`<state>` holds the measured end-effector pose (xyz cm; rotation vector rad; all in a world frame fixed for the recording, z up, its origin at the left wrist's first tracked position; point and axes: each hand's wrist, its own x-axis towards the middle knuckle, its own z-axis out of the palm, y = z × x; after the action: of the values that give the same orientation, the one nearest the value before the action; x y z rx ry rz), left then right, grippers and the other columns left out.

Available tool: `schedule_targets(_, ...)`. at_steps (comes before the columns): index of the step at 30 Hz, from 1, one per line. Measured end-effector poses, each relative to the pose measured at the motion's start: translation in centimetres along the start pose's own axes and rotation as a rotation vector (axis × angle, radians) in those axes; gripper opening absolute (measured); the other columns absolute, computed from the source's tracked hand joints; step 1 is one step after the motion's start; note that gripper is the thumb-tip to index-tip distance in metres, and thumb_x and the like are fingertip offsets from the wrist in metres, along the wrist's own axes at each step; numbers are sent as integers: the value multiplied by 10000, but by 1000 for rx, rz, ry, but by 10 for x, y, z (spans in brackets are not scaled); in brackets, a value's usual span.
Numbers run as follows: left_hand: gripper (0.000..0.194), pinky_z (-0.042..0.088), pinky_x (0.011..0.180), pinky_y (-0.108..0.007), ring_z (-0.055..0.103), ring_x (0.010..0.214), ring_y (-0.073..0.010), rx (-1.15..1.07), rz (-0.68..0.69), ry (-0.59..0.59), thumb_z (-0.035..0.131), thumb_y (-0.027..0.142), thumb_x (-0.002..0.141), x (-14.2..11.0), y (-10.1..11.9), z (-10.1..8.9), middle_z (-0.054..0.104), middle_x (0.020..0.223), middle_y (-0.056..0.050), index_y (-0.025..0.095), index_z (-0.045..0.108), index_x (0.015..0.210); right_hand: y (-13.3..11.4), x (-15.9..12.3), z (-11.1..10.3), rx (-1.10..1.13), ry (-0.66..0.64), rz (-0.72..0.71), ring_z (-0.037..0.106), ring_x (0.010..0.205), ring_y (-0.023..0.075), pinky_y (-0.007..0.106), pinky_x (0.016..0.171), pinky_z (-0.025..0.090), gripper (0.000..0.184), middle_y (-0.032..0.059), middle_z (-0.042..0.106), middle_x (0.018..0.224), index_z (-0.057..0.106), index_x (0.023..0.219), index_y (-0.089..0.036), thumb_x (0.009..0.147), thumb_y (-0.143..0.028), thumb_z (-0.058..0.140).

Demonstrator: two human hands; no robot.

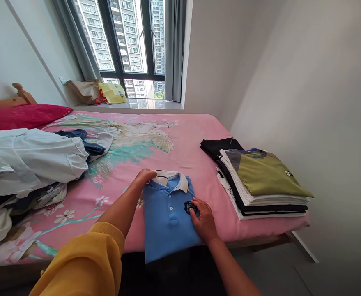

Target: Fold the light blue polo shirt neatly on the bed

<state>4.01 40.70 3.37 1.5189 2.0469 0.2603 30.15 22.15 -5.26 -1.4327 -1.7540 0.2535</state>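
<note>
A folded blue polo shirt [168, 218] with a white collar lies at the near edge of the bed with its pink flowered sheet [180, 135]. My left hand [145, 177] rests at the shirt's top left corner by the collar, fingers curled over the edge of the cloth. My right hand [202, 220] lies flat on the shirt's right side, fingertips beside the dark chest badge. A yellow sleeve covers my left upper arm.
A stack of folded shirts [260, 185], olive green on top, sits at the bed's right edge. A heap of unfolded clothes [29, 164] fills the left side. A red pillow [20, 117] lies at the headboard. Bags [100, 92] stand on the window sill.
</note>
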Motion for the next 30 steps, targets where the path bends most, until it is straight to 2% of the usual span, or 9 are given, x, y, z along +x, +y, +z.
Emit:
schedule_targets(3,353,481,602,-285,594,614,-132,-90,-10,-72,535,469,814,-9,-12,1,624,678,-17,134,620,885,1,-1,0,6,0,-1,514,1162,219,441,1042,361,285,87,603,1195,605,1098,-189,858,-297,495)
schedule_targets(6,340,473,566,-257,564,572,-97,-179,-4,-98,496,439,853,-22,-19,1,622,714,-9,133,600,958,2,-2,1,12,4,-7,515,1161,216,432,1039,366,281,83,603,1196,607,1093,-189,856,-294,500)
schedule_targets(11,448,426,510,-253,591,590,-152,-253,46,-28,396,538,825,-31,-10,0,647,723,-51,167,639,888,1,-3,2,12,20,-13,525,1147,212,429,1037,371,276,83,612,1179,611,1087,-186,855,-289,503)
schedule_targets(14,459,406,508,-267,600,625,-203,-217,54,-5,477,591,743,-29,1,-2,621,643,-73,159,630,715,0,-2,1,8,19,-22,527,1143,213,434,1032,373,276,88,611,1176,608,1089,-180,860,-288,497)
schedule_targets(18,239,370,491,-262,566,552,-202,-188,58,-67,667,392,596,-28,9,-4,539,487,-29,165,590,604,-1,-2,0,19,23,-16,522,1149,213,435,1034,369,277,87,609,1178,608,1090,-180,858,-287,501)
schedule_targets(22,141,335,453,-240,498,468,-155,-265,85,-116,657,240,526,-41,-1,0,490,442,17,164,597,629,2,-2,0,86,23,4,527,1140,222,439,1030,366,278,85,615,1170,618,1078,-188,844,-304,523)
schedule_targets(24,167,334,459,-222,494,492,-134,-355,120,-104,629,246,541,-52,-10,7,522,496,25,168,617,688,1,1,-1,162,40,73,556,1085,224,428,988,402,283,88,633,1123,624,1060,-185,844,-334,521)
schedule_targets(27,248,340,491,-203,498,551,-114,-508,173,-58,607,297,571,-69,-22,19,572,599,24,166,639,778,-11,18,-3,311,117,235,605,915,201,365,828,484,313,83,658,1003,618,1049,-175,858,-386,487)
schedule_targets(30,334,337,518,-205,486,570,-109,-636,209,-17,593,382,602,-81,-30,29,595,646,15,153,662,836,-38,50,-1,426,133,243,594,769,163,293,680,485,306,53,651,899,614,1041,-180,859,-388,482)
